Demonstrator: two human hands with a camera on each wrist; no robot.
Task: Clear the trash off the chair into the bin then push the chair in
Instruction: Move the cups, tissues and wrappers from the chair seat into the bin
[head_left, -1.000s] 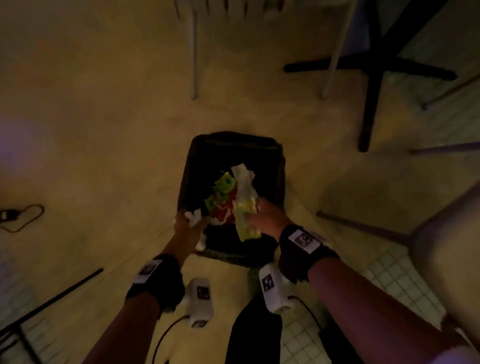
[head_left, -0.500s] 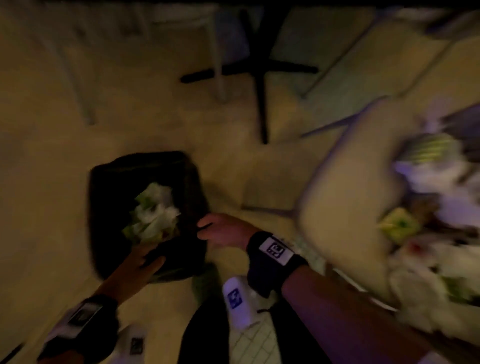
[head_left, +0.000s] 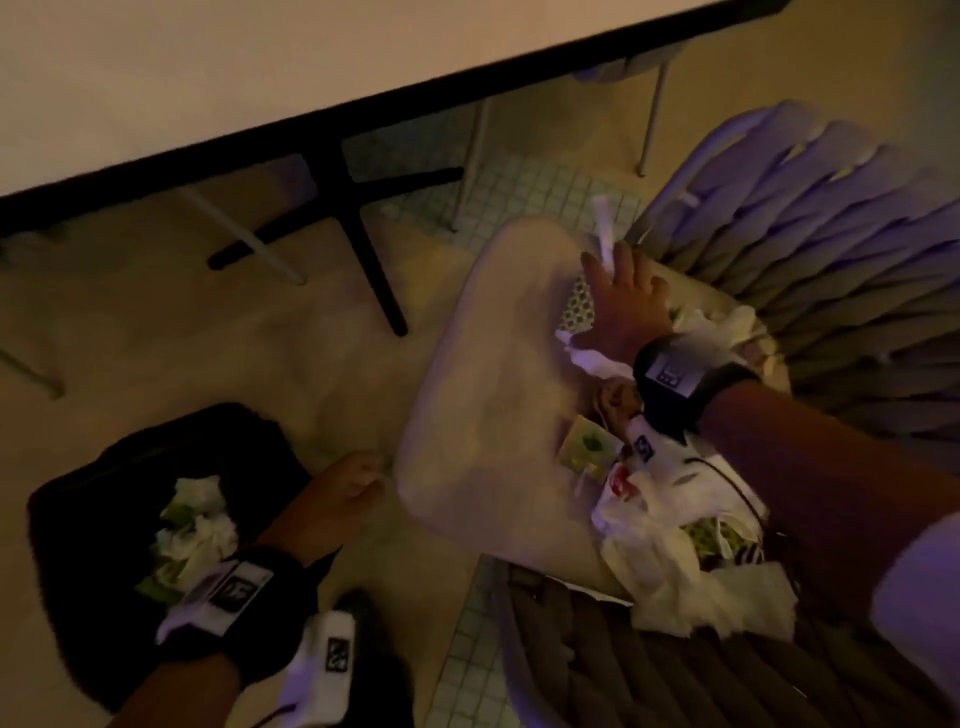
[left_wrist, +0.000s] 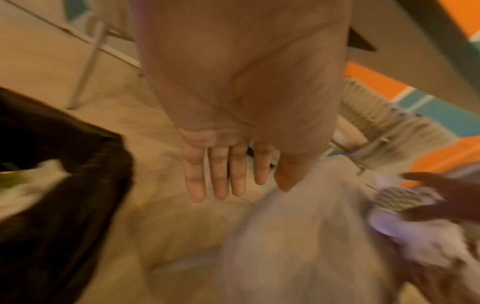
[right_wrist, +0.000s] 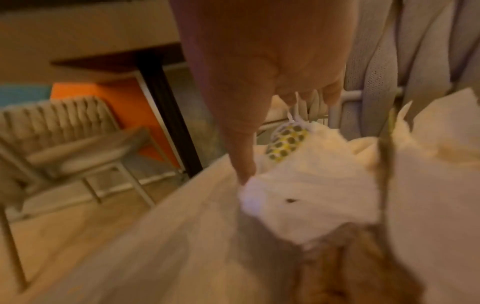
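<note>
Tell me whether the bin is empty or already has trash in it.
Partly filled. The black bin holds crumpled white and green trash, visible in the head view; more trash still lies on the chair.

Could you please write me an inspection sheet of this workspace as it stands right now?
Surface: beige cushioned chair seat, its left part bare, trash along its right side.
Job's things: black bin on the floor, left of the chair, holding crumpled white and green paper.
Clutter: white napkins, a green packet and a dotted yellow wrapper on the seat.
Grippers: left hand open, empty, beside the bin; right hand spread over the trash; grip unclear.
Cables: thin dark cable by the right wrist.
Surroundings: pale table with dark edge, tiled floor.
</note>
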